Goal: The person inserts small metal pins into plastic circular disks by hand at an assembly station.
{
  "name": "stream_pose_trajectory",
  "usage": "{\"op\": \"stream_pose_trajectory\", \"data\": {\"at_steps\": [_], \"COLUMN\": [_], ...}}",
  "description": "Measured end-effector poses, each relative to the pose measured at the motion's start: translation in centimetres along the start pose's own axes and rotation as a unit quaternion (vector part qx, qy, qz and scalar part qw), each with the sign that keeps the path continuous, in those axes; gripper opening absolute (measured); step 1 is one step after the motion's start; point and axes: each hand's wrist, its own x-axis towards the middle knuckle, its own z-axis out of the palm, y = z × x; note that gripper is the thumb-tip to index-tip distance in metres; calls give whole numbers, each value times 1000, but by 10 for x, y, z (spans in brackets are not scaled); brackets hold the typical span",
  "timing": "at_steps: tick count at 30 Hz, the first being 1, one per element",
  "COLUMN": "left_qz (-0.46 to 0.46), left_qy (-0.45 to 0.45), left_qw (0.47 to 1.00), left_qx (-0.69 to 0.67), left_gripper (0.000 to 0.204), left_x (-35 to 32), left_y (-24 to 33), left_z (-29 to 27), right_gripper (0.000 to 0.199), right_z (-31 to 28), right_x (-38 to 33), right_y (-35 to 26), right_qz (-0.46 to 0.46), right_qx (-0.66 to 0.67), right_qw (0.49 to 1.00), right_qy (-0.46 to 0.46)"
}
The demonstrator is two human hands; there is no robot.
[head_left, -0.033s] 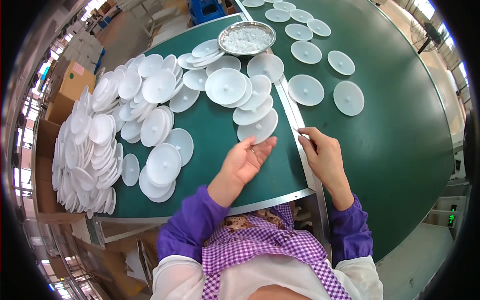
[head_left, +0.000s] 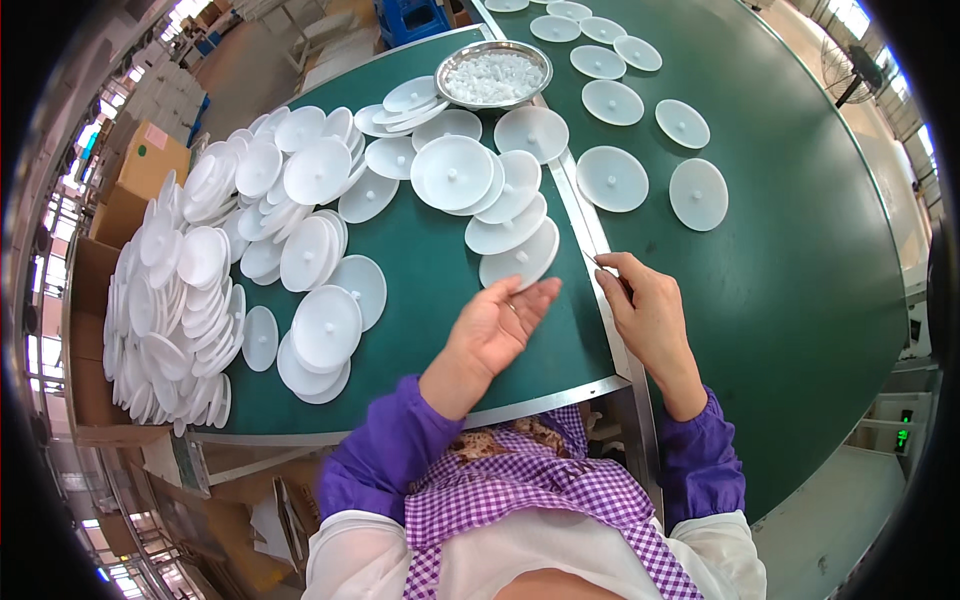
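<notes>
My left hand [head_left: 500, 330] is closed on the near edge of a white round disc [head_left: 519, 262] with a small central knob. The thumb lies near the rim and the other fingers reach under it. That disc is slightly tilted at the near end of a row of overlapping discs [head_left: 508, 232] on the green table. My right hand [head_left: 648, 318] pinches a thin dark tool [head_left: 629, 291] beside the metal rail [head_left: 590, 222]. Most of this tool is hidden by the fingers, so its kind is unclear.
A large heap of white discs [head_left: 180, 310] covers the left side of the green table [head_left: 420, 365]. At the far end stands a steel bowl [head_left: 494, 98] of small white pieces. Several single discs [head_left: 612, 179] lie on the green surface right of the rail. A fan [head_left: 850, 75] stands beyond.
My left hand has shifted slightly to the right, and the disc's near edge has moved with it. My right hand stays in place.
</notes>
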Motion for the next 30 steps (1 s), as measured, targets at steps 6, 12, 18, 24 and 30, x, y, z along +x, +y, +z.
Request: {"op": "stream_pose_trajectory", "data": {"at_steps": [6, 12, 18, 24, 30], "left_qz": [12, 138, 181, 222, 347], "left_qy": [28, 21, -6, -22, -38], "left_qw": [983, 947, 925, 901, 742], "left_qx": [179, 291, 333, 371, 572], "left_gripper": [37, 32, 29, 28, 26], "left_x": [-8, -13, -18, -17, -12], "left_y": [-38, -39, -41, -42, -38], "left_z": [7, -1, 3, 3, 4], "right_gripper": [16, 17, 18, 18, 11], "right_z": [-7, -5, -2, 3, 18], "right_x": [-8, -26, -29, -27, -33], "right_y": [-6, -2, -3, -3, -6], "right_qz": [-44, -24, 18, -5, -63], "right_qx": [-3, 45, 92, 70, -25], "right_qw": [996, 997, 993, 995, 998], "right_qy": [83, -57, -72, -64, -13]}}
